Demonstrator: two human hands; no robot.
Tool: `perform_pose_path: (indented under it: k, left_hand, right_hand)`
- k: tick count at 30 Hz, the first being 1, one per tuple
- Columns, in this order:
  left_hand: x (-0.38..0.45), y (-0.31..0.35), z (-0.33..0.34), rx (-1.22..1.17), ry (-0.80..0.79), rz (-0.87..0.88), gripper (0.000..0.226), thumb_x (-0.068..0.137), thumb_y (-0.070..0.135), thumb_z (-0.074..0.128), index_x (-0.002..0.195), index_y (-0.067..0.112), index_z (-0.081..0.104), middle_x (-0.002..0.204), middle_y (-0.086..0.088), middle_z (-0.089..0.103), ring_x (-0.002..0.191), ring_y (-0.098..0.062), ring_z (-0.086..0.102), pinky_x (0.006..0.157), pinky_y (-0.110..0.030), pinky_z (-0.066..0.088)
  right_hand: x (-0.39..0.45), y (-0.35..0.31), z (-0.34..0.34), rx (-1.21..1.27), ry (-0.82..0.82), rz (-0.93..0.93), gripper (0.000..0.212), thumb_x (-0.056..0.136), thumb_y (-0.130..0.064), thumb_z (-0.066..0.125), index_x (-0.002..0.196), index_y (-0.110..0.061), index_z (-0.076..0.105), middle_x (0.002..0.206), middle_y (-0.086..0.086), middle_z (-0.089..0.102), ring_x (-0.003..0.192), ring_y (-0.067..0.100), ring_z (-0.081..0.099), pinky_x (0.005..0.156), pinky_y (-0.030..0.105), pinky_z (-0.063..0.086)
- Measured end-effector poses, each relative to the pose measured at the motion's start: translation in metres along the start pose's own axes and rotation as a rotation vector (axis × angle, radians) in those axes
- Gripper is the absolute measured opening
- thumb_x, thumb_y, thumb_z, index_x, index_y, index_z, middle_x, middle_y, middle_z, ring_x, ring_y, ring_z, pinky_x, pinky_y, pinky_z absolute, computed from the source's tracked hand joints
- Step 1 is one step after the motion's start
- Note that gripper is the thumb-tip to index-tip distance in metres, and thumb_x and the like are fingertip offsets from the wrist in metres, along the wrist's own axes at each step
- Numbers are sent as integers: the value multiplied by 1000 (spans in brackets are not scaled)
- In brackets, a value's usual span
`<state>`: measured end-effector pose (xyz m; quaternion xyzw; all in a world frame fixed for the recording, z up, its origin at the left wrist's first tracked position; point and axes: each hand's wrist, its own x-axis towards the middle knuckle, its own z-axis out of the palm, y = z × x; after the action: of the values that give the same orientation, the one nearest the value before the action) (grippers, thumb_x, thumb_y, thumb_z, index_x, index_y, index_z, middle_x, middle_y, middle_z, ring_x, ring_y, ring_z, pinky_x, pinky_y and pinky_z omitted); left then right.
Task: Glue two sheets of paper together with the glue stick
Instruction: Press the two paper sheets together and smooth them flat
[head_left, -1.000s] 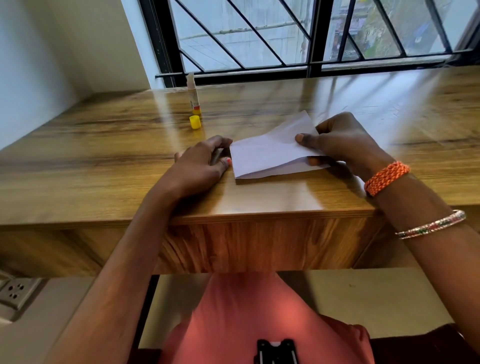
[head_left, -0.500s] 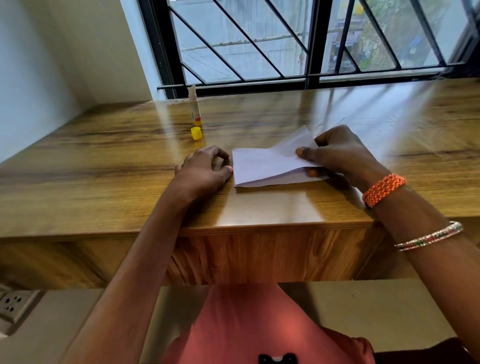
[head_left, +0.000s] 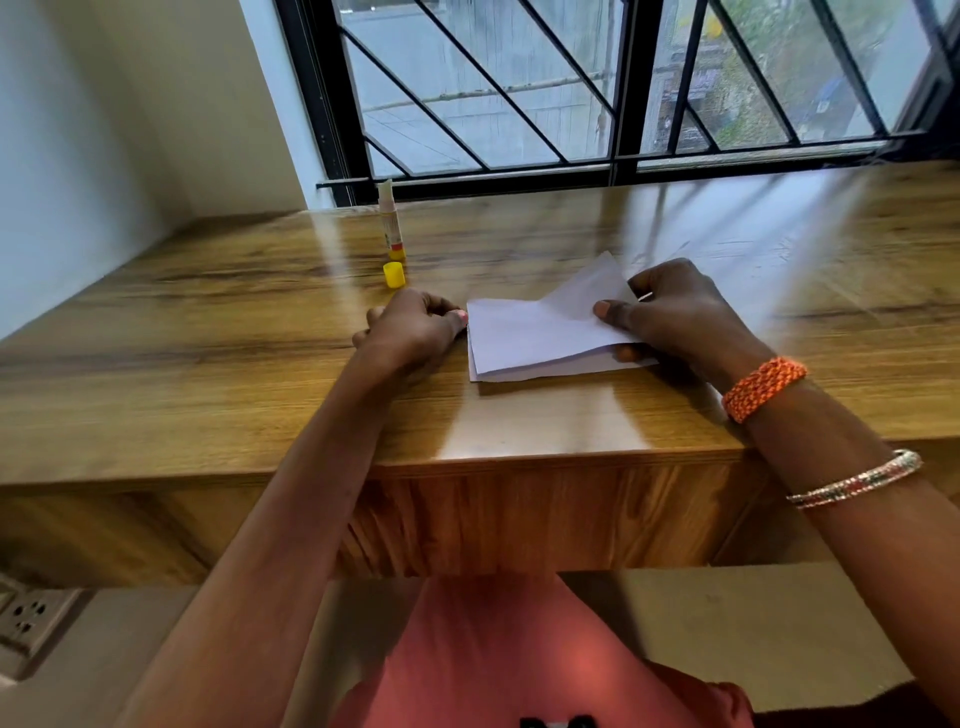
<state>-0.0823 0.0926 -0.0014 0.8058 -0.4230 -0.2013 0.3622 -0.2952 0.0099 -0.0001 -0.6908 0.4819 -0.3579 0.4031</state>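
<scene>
Two white paper sheets lie stacked on the wooden desk, the upper one lifted at its right side. My right hand pinches that raised right edge, thumb on top and fingers underneath. My left hand rests on the desk with curled fingers, its fingertips touching the left edge of the sheets. The uncapped glue stick stands upright farther back on the left, and its yellow cap sits just in front of it.
A barred window runs along the desk's far edge. A white wall closes the left side. A wall socket is low at the left, below the desk's front edge.
The view shifted slightly, so everything sits lower in frame. My left hand curled tighter against the paper's left edge. My right hand keeps its pinch on the lifted sheet.
</scene>
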Motion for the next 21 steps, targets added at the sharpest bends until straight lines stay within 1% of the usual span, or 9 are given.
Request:
perform_pose_path:
  k: [1, 3, 5, 9, 11, 13, 17, 19, 21]
  left_hand:
    - [2, 1, 0, -14, -9, -9, 14, 82, 42, 61, 92, 33, 65, 129, -11, 56, 124, -32, 45, 104, -49, 38]
    - [4, 2, 0, -38, -33, -17, 8, 78, 39, 67, 79, 31, 64, 125, -14, 58, 123, -34, 46, 104, -50, 39]
    - [6, 2, 0, -36, -35, -22, 10, 74, 37, 71, 76, 29, 65, 122, -16, 59, 122, -35, 47, 104, -49, 40]
    - [9, -1, 1, -31, -11, -29, 20, 72, 39, 74, 85, 24, 69, 126, -14, 57, 123, -34, 46, 103, -49, 41]
    - [10, -3, 3, -23, 21, -28, 21, 72, 41, 72, 83, 24, 69, 131, -12, 53, 123, -34, 44, 101, -50, 42]
    - [12, -5, 5, -16, 55, -33, 25, 73, 42, 71, 89, 22, 70, 132, -10, 51, 123, -33, 43, 100, -50, 43]
    - [16, -6, 7, -34, 62, -56, 32, 74, 41, 70, 96, 19, 69, 129, -8, 52, 119, -33, 47, 97, -50, 45]
    - [18, -7, 8, -52, 64, -67, 28, 75, 38, 70, 95, 18, 69, 128, -10, 53, 119, -33, 47, 97, -50, 46]
    - [18, -7, 9, -62, 68, -64, 27, 75, 36, 70, 95, 17, 69, 130, -10, 51, 119, -33, 47, 97, -50, 46]
  right_hand:
    - [0, 0, 0, 6, 6, 2, 18, 83, -19, 72, 92, -5, 65, 89, 8, 65, 43, 9, 65, 38, 17, 49]
    - [1, 0, 0, 8, 10, 15, 20, 83, -21, 71, 96, -7, 64, 92, 7, 64, 45, 11, 67, 40, 18, 50]
    - [1, 0, -1, -2, 5, 31, 23, 84, -23, 71, 99, -7, 64, 94, 7, 64, 50, 13, 68, 41, 19, 52]
    - [1, -1, -2, 14, -14, 54, 23, 85, -21, 69, 96, -2, 65, 94, 11, 65, 52, 16, 69, 43, 24, 56]
    - [0, -2, -2, 20, -14, 63, 23, 85, -21, 69, 96, -1, 65, 97, 12, 65, 59, 19, 70, 47, 26, 58]
    - [0, -3, -2, 18, -16, 75, 23, 86, -22, 68, 98, -2, 65, 98, 13, 65, 64, 20, 70, 48, 26, 59]
    - [-1, -3, -3, 11, -7, 61, 20, 86, -22, 68, 93, -3, 64, 92, 13, 65, 51, 17, 69, 39, 20, 51]
    - [-1, -1, -3, 18, 12, 56, 15, 87, -22, 67, 86, -7, 62, 88, 13, 65, 49, 18, 69, 43, 26, 56]
    - [0, 0, -5, 37, 10, 68, 15, 87, -22, 67, 86, -8, 61, 88, 14, 66, 55, 23, 71, 58, 40, 62]
